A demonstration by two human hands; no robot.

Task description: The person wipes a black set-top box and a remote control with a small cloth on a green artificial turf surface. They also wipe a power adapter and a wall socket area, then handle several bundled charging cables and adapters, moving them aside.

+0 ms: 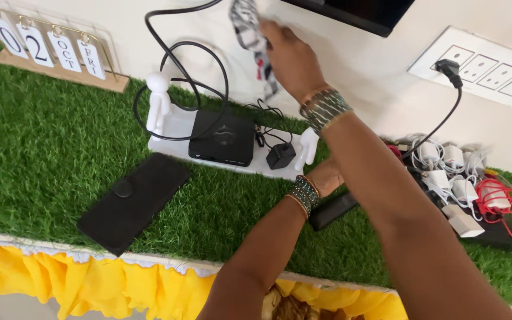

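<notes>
— Where's the cloth (249, 32)?
— Up against the wall, above the black box (221, 137), pinched in the right hand (288, 56). That arm reaches up and forward, crossing over the left one.
— And the left hand (326, 176)?
— Low on the grass mat (42, 148), beside the white stand (176, 127), just by a dark remote (333, 210). Mostly hidden behind the right forearm, so I cannot tell whether its fingers are closed.

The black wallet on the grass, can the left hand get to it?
Probably yes. The black wallet lies uncovered on the grass, and the left hand rests nearby with nothing between.
</notes>
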